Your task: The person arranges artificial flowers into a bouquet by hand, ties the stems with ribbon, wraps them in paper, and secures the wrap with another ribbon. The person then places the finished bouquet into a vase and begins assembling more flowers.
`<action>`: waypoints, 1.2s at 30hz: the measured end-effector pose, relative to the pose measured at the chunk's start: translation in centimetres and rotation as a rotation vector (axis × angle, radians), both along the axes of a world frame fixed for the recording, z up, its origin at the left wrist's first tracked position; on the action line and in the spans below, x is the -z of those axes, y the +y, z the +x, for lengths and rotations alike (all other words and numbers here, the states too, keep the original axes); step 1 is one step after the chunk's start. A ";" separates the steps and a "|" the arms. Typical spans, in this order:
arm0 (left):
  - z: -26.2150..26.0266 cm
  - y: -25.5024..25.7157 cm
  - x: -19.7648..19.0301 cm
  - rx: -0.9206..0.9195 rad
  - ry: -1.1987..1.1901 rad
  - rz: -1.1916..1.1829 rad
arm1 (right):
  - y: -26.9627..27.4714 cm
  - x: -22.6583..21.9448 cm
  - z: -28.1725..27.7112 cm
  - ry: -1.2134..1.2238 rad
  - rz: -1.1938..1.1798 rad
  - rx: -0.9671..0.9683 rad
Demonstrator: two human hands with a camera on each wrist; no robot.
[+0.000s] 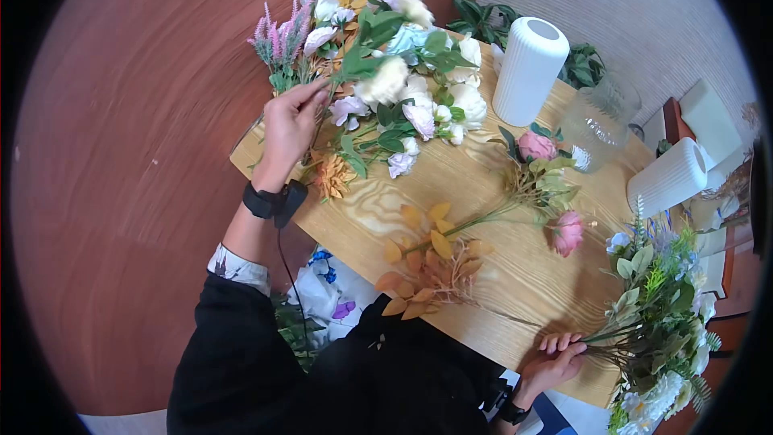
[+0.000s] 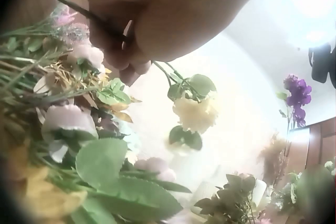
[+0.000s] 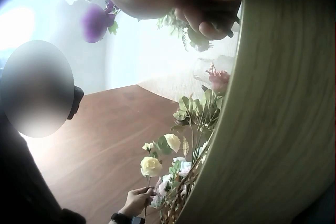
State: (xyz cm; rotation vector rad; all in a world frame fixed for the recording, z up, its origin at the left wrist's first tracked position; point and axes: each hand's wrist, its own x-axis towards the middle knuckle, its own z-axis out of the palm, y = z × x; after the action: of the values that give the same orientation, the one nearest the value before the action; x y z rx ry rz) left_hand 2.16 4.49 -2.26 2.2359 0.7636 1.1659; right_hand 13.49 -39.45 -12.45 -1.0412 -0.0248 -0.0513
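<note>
At the desk's (image 1: 483,185) far-left corner, the left hand (image 1: 291,125) pinches the stem of a cream flower (image 1: 385,82), its long axis running rightward, bloom pointing away from the hand above the flower pile (image 1: 403,105). At the near-right edge, the right hand (image 1: 555,362) grips the stems of a green bunch (image 1: 656,314), blooms pointing right.

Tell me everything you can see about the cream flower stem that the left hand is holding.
The cream flower stem has one pale, ruffled, cream-yellow bloom and broad green leaves on a thin green stalk, and it looks artificial. The left hand pinches the stalk and holds it lifted above the mixed flower pile at the far corner of the wooden table.
</note>
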 end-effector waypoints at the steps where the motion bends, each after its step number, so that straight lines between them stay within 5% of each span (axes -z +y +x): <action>1: -0.2 0.6 0.1 -0.027 0.054 -0.016 | 0.0 -0.1 0.0 0.006 -0.013 -0.008; 2: -0.3 0.9 0.4 -0.028 0.056 -0.018 | 0.0 -0.1 0.0 0.008 -0.015 -0.009; 5: -0.2 0.7 1.5 -0.182 0.197 0.523 | 0.0 0.0 0.1 0.008 -0.025 0.004; 6: -0.5 0.1 1.3 -0.176 0.195 0.526 | 0.0 0.1 0.1 0.006 -0.026 0.009; 9: -1.9 -3.0 -0.1 0.046 0.435 -0.080 | 0.0 0.1 0.1 0.011 -0.026 0.018; 12: -2.6 -2.7 2.6 0.056 0.372 0.161 | 0.0 0.1 0.1 0.016 -0.016 0.006; 18: -2.9 -0.1 3.8 0.228 0.614 0.067 | -0.2 -0.1 0.0 0.003 -0.021 -0.016; 21: -2.5 -0.3 3.9 0.250 0.430 -0.042 | 0.0 -0.2 0.0 0.005 -0.030 -0.015; 24: -2.1 0.4 3.6 0.200 0.218 0.125 | -0.1 0.2 0.0 0.007 -0.037 0.004; 26: -1.8 0.7 2.5 0.036 -0.003 -0.261 | -0.1 0.2 0.0 -0.002 -0.031 0.006; 32: -0.4 3.9 1.6 0.045 -0.175 -0.318 | 0.0 -0.1 -0.1 0.015 -0.029 0.014; 35: 0.1 3.9 1.8 -0.089 0.060 0.029 | -0.1 0.1 0.0 0.013 -0.032 0.009; 36: 0.5 2.6 1.1 -0.165 0.049 0.326 | -0.2 0.1 -0.1 0.006 -0.031 0.004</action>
State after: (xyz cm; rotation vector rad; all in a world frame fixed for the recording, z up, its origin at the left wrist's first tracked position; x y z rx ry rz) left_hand 2.67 7.05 -3.40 2.5122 0.8413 1.4037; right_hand 13.44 -39.60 -12.59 -1.0729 -0.0180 -0.0512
